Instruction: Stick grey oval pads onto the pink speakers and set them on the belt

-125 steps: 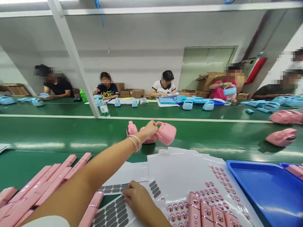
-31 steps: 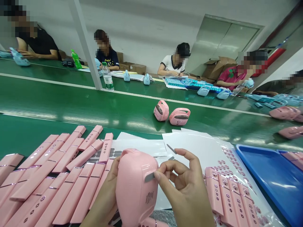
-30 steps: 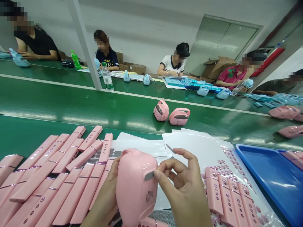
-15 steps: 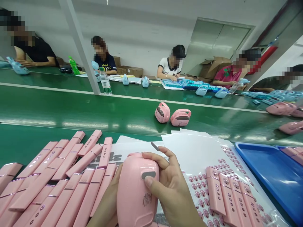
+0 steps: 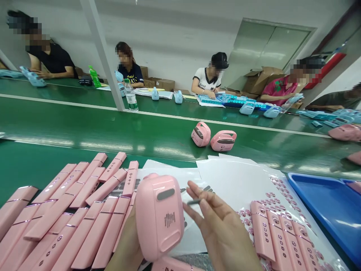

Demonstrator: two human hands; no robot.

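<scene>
A pink rounded plastic housing (image 5: 153, 226) stands upright in my left hand (image 5: 131, 235), which is wrapped round its left side and mostly hidden behind it. Near the housing's top sits a grey oval sticker (image 5: 166, 194), above a patch of dark slanted lines and a raised ledge. My right hand (image 5: 222, 226) is just to the right, apart from the housing, its thumb and fingers pinching another small grey oval sticker (image 5: 193, 202). Sheets with grey ovals (image 5: 208, 188) lie partly hidden behind the hands.
Long pink panels (image 5: 76, 210) are heaped at the left. White sheets (image 5: 231, 173) carry round pink stickers and several pink panels (image 5: 262, 229). Beyond a blue tray (image 5: 324, 203) at right, two pink handled units (image 5: 223, 140) stand on the green bench (image 5: 152, 131). Several co-workers sit opposite.
My right thumb has come off the oval sticker on the housing, and the hand has drawn right. The spare sticker has passed from the fingertips into a pinch. The housing has turned slightly.
</scene>
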